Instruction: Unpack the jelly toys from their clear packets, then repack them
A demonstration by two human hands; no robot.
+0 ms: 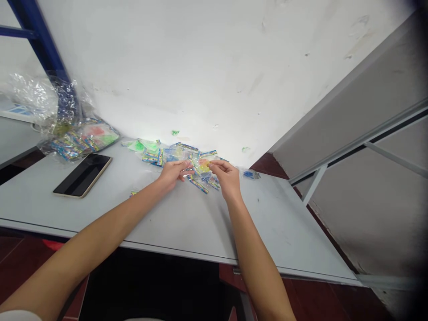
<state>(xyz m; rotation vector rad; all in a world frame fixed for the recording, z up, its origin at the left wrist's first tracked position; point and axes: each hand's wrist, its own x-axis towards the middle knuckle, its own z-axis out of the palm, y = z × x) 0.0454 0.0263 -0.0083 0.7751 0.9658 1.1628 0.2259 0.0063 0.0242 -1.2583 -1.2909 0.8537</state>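
Observation:
A small clear plastic packet with something yellow inside spans the gap between my hands, above a pile of similar packets. My left hand has its fingers closed on the packet's left side. At the right side, my right hand pinches it between thumb and forefinger, close to the yellow content. Loose packets with blue, yellow-patterned header strips lie beneath and behind both hands. Farther left are packets with green contents. The exact grip of the left fingertips is partly hidden.
A smartphone lies on the grey table, left of my arms. Behind it sits a large clear bag of packets against a blue metal post. A blue packet lies at right. The white wall borders the table's back.

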